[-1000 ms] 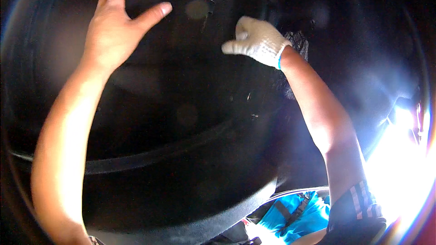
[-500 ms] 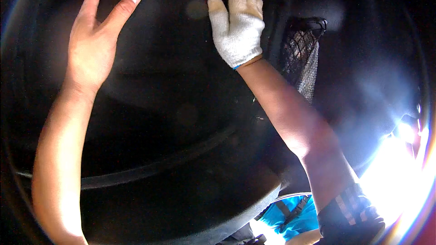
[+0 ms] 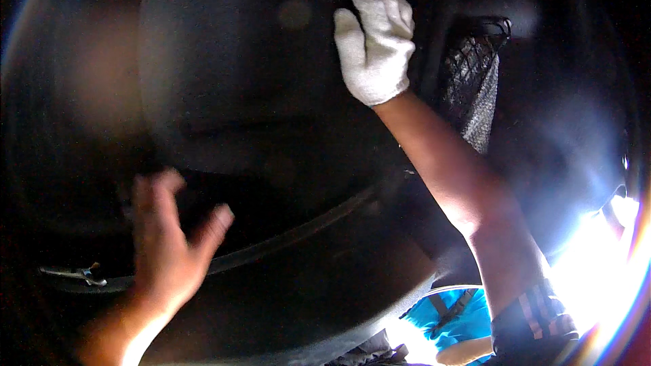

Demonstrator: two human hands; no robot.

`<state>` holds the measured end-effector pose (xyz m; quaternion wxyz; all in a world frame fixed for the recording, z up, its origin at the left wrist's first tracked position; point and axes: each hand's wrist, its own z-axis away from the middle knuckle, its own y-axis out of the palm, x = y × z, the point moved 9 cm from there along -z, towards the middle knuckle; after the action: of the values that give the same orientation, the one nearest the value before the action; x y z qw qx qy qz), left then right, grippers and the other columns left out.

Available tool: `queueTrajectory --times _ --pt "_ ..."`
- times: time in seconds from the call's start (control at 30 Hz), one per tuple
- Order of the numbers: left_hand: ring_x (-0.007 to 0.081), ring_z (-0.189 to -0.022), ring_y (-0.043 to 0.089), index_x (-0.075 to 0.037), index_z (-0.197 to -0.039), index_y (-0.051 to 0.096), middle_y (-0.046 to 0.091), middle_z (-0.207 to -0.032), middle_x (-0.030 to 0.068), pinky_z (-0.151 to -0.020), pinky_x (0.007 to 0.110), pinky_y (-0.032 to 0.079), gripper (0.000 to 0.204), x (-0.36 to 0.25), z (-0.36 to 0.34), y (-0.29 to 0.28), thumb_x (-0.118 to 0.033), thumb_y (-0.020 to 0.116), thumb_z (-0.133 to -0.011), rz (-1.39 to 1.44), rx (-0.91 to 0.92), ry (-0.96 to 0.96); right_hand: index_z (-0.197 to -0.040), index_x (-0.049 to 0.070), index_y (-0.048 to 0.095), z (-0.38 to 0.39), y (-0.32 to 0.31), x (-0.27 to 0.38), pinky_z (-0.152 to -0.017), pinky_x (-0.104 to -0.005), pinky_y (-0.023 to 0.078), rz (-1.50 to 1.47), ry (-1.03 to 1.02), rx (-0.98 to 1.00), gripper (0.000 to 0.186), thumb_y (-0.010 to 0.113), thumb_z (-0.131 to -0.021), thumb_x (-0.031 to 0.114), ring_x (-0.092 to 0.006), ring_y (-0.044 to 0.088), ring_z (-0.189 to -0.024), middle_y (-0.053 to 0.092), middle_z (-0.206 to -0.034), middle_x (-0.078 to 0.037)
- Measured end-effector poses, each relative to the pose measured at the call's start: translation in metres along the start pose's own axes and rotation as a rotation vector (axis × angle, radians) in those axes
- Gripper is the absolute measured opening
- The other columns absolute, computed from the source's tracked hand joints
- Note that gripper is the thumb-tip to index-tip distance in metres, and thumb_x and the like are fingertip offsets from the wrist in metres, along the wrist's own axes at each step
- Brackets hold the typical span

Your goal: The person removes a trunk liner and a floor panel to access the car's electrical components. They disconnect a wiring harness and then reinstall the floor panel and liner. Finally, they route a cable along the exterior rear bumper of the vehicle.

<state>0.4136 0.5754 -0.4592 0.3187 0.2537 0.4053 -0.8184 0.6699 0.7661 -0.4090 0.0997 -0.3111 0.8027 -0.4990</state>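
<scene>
My left hand (image 3: 169,244), bare and a little smeared by motion, hangs over the dark interior at lower left. Its thumb stands apart from the fingers, and it holds nothing that I can see. At the upper middle, my right hand (image 3: 380,41) wears a white knitted glove. Its fingers are stretched out over a dark panel (image 3: 230,41); contact with the panel cannot be made out. Just right of the glove, a black net pocket (image 3: 470,57) holds silvery, textured material (image 3: 480,112).
A curved dark ledge (image 3: 291,234) crosses below my hands. A small shiny metal piece (image 3: 85,275) lies at its left end. Bright blue fabric with black straps (image 3: 458,315) shows at the bottom right. Strong glare washes out the right edge.
My left hand has come down and nearer from the upper left. My gloved right hand stays outstretched and sits slightly farther right in view. The shiny metal piece is now uncovered.
</scene>
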Motion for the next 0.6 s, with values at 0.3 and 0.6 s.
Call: queueTrajectory --times 0.3,0.6 --pt "0.0382 -0.081 0.072 -0.005 -0.095 0.071 0.072 -0.087 0.0198 -0.072 0.047 0.057 0.044 -0.042 0.028 0.145 -0.049 0.07 -0.094 -0.012 0.902 0.092 -0.127 0.002 0.069 -0.009 0.003 0.003 -0.106 -0.0477 0.05 -0.088 -0.015 0.011 0.042 0.068 -0.085 0.011 -0.0381 0.061 -0.121 0.066 -0.131 -0.021" --pt "0.0362 -0.07 0.072 -0.009 -0.092 0.071 0.071 -0.076 0.016 -0.061 0.049 0.056 0.038 -0.065 0.023 0.118 -0.047 0.068 -0.096 -0.127 0.649 0.266 -0.128 0.002 0.068 -0.016 -0.001 -0.002 -0.108 -0.0447 0.046 -0.129 0.0 -0.035 0.048 0.067 -0.081 0.0 -0.0379 0.061 -0.122 0.067 -0.129 -0.02"
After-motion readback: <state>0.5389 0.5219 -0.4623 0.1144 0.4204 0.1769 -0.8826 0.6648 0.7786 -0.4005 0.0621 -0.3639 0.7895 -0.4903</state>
